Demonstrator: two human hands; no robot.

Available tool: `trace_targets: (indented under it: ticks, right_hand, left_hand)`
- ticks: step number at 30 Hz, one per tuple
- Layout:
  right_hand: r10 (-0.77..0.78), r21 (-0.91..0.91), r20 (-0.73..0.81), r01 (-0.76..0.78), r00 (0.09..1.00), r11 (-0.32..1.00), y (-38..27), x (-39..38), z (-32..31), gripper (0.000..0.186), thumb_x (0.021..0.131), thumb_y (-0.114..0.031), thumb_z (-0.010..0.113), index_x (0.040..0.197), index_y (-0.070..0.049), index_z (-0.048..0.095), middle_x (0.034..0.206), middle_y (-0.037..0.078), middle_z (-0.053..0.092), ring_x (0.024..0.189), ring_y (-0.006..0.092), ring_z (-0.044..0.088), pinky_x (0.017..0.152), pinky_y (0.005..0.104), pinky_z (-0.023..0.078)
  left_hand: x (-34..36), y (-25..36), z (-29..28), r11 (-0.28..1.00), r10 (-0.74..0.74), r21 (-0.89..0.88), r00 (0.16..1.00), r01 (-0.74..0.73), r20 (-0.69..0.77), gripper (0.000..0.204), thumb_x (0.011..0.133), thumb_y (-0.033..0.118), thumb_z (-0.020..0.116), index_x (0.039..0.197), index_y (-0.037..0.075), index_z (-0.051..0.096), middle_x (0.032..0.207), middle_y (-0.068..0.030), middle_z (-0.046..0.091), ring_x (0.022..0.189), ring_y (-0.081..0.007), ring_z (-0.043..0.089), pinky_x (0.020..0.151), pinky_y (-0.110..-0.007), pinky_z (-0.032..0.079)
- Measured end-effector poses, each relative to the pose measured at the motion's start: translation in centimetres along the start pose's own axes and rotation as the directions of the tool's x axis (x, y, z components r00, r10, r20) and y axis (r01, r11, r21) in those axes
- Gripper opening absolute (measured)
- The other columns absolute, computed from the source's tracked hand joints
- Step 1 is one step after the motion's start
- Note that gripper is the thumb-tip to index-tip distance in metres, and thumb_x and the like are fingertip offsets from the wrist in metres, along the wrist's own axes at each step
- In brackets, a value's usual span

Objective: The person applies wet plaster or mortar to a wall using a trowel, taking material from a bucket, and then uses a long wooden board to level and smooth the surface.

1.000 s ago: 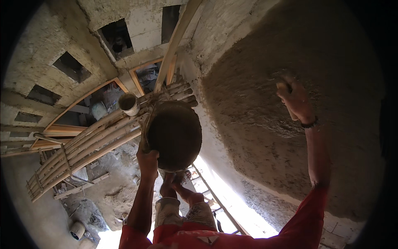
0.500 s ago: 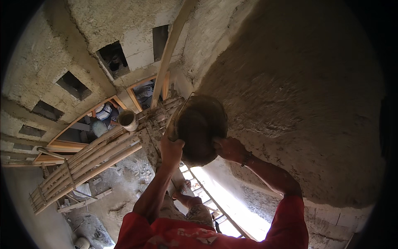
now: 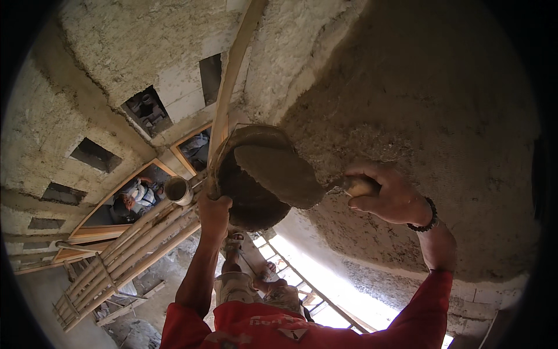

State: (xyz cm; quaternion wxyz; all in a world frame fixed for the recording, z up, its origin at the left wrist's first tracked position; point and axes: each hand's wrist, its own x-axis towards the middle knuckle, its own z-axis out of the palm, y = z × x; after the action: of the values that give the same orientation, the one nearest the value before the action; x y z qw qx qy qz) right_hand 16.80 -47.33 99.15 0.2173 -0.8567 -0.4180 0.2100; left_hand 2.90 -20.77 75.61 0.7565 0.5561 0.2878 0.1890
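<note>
My left hand (image 3: 213,215) grips the near left rim of a dark, round mortar bucket (image 3: 256,215) and holds it tilted in front of me. Over the bucket's mouth lies the broad, mortar-coated blade of a trowel (image 3: 282,173). My right hand (image 3: 390,195), with a dark bead bracelet at the wrist, is closed round the trowel's wooden handle. Wet mortar shows inside the bucket behind the blade. Beside the right hand rises a wall (image 3: 453,139) coated in damp brown plaster.
Bound poles form a scaffold platform (image 3: 139,244) on the left, where a small pail (image 3: 178,190) stands. An upright wooden pole (image 3: 234,70) rises beyond the bucket. Another person (image 3: 139,196) shows through a framed opening. My feet rest on a plank (image 3: 254,257) high above the floor.
My right hand has moved right and up from the bucket's rim, and the trowel is now visible across its mouth. My left hand and the bucket have shifted left.
</note>
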Motion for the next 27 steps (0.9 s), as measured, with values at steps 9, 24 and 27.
trace_targets:
  ticks: [9, 24, 27]
  right_hand:
    - [0.233, -0.190, -0.680, -0.474, 0.695, 0.860, 11.8, 5.1, -11.9, 0.041, 0.092, -0.026, 0.063, 0.126, -0.002, 0.060, 0.071, 0.005, 0.065, 0.056, 0.0069, 0.053, 0.049, 0.0255, 0.042]
    - [-0.039, -0.743, -0.124, -0.067, 0.991, 0.666, 9.1, 2.4, 10.0, 0.022, 0.087, -0.022, 0.062, 0.106, -0.011, 0.064, 0.074, 0.012, 0.060, 0.074, 0.0290, 0.066, 0.062, 0.0396, 0.054]
    - [0.106, -0.482, -0.041, -0.113, 0.993, 0.869, 10.2, 3.2, 13.4, 0.022, 0.085, -0.021, 0.062, 0.104, -0.012, 0.064, 0.080, 0.015, 0.064, 0.077, 0.0324, 0.066, 0.064, 0.0425, 0.054]
  left_hand:
    - [2.4, 0.1, -0.7, 0.997, -0.063, 0.056, 0.998, 0.061, 0.026, 0.056, 0.066, -0.009, 0.047, 0.122, -0.004, 0.056, 0.094, -0.0046, 0.060, 0.076, -0.0102, 0.054, 0.065, -0.021, 0.043]
    - [1.7, 2.1, 5.2, 0.948, -0.118, 0.311, 0.978, 0.060, 0.171, 0.062, 0.068, -0.001, 0.057, 0.131, -0.002, 0.054, 0.095, -0.0144, 0.067, 0.084, -0.0196, 0.063, 0.077, -0.032, 0.050]
    - [1.5, 3.2, 6.4, 0.956, -0.073, 0.293, 0.974, 0.007, 0.214, 0.061, 0.069, 0.000, 0.058, 0.130, -0.002, 0.054, 0.093, -0.0151, 0.067, 0.082, -0.0202, 0.064, 0.076, -0.032, 0.050]
